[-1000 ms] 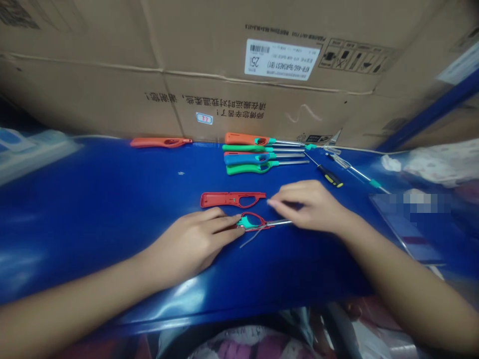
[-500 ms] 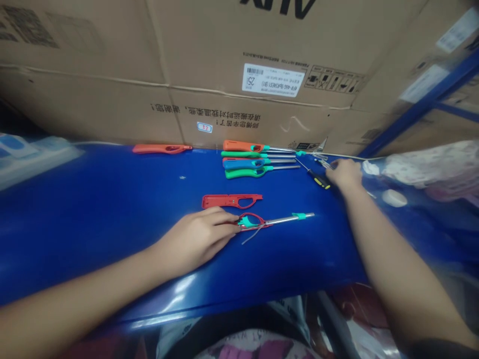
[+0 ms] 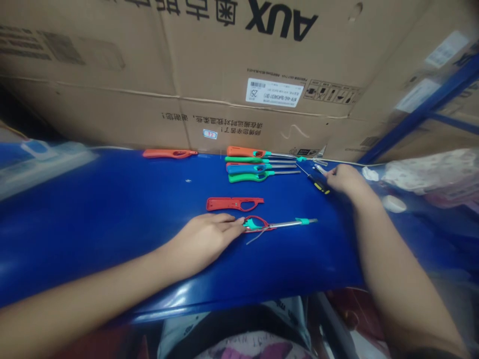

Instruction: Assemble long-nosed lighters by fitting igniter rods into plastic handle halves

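My left hand [image 3: 204, 238] has its fingers closed over the handle of an opened red gas lighter [image 3: 262, 225] lying on the blue table. Teal parts, a thin loose wire and a metal tube with a teal clip near its tip show on it. Just behind lies the other red handle shell [image 3: 235, 204]. Off to the right, my right hand [image 3: 346, 180] is closed by a small silvery piece [image 3: 321, 171], too blurred to name. Beside these fingers rests a black and yellow screwdriver [image 3: 319, 184].
Several lighters [image 3: 247, 168] in orange, green and blue lie side by side at the back. An orange handle shell [image 3: 170, 154] is left of them. A cardboard box [image 3: 209, 75] walls the rear edge. On the right are a white round piece [image 3: 394, 204] and a patterned cloth [image 3: 415, 167].
My right hand has shifted slightly, and the silvery piece at its fingertips shows more plainly. My left hand stays on the red lighter. The whole view has tilted up a little.
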`<control>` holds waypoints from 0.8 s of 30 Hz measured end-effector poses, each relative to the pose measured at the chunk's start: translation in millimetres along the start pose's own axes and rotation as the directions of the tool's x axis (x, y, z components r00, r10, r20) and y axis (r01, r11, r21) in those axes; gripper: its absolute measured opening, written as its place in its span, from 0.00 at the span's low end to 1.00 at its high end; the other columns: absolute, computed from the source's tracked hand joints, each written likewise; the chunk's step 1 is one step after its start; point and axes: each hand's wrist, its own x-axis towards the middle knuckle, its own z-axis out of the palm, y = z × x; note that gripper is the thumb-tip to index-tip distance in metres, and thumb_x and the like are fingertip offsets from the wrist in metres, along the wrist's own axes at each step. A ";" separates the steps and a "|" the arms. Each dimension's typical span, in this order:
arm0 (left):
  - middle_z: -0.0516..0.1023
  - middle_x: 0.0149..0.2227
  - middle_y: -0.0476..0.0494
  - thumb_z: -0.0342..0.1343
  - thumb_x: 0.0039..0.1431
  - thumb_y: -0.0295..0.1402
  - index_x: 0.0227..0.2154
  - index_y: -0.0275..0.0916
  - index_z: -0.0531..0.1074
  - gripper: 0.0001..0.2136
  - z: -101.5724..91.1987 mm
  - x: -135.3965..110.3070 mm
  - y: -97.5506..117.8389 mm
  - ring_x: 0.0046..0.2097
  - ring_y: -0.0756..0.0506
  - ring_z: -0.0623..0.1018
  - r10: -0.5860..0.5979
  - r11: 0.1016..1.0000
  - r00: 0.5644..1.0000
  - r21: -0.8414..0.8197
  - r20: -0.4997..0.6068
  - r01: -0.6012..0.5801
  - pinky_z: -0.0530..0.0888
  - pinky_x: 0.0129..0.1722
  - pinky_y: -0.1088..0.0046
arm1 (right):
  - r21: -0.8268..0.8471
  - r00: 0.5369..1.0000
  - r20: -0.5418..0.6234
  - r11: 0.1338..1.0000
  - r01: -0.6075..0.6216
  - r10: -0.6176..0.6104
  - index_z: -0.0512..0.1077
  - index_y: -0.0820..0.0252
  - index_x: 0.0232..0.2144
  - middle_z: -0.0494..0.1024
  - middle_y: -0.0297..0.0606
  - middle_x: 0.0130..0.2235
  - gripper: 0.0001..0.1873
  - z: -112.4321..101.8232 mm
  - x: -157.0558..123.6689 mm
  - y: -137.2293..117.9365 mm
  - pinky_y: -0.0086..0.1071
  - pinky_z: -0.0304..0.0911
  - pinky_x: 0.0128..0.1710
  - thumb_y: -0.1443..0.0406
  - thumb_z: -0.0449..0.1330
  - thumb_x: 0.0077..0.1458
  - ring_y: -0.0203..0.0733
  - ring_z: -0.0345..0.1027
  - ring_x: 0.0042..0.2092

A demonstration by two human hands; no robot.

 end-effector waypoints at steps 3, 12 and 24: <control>0.81 0.51 0.34 0.47 0.69 0.25 0.56 0.34 0.71 0.17 -5.4 1.0 4.7 0.51 0.37 0.81 -0.035 0.999 0.999 0.031 0.022 0.034 0.80 0.49 0.58 | 0.117 0.982 0.039 0.977 0.178 -0.184 0.76 0.62 0.34 0.80 0.45 0.33 0.06 -5.0 -31.9 -23.2 0.34 0.66 0.37 0.66 0.60 0.59 0.48 0.75 0.36; 0.81 0.52 0.43 0.57 0.67 0.37 0.51 0.39 0.77 0.14 -25.6 21.1 17.3 0.53 0.41 0.80 -0.377 0.641 0.926 -0.727 -0.020 0.245 0.76 0.56 0.63 | 0.643 0.589 -0.084 0.408 0.648 -0.804 0.71 0.58 0.38 0.76 0.36 0.35 0.04 24.1 -155.1 -80.9 0.30 0.64 0.32 0.64 0.60 0.61 0.37 0.67 0.32; 0.84 0.42 0.42 0.65 0.59 0.34 0.39 0.36 0.82 0.08 -18.4 15.0 -1.7 0.41 0.45 0.83 -0.559 0.536 0.826 -0.792 -0.073 0.293 0.79 0.45 0.70 | 0.507 0.143 0.197 0.226 0.832 -0.970 0.73 0.55 0.44 0.76 0.37 0.47 0.09 20.5 -137.1 -70.4 0.33 0.65 0.43 0.64 0.63 0.61 0.41 0.72 0.45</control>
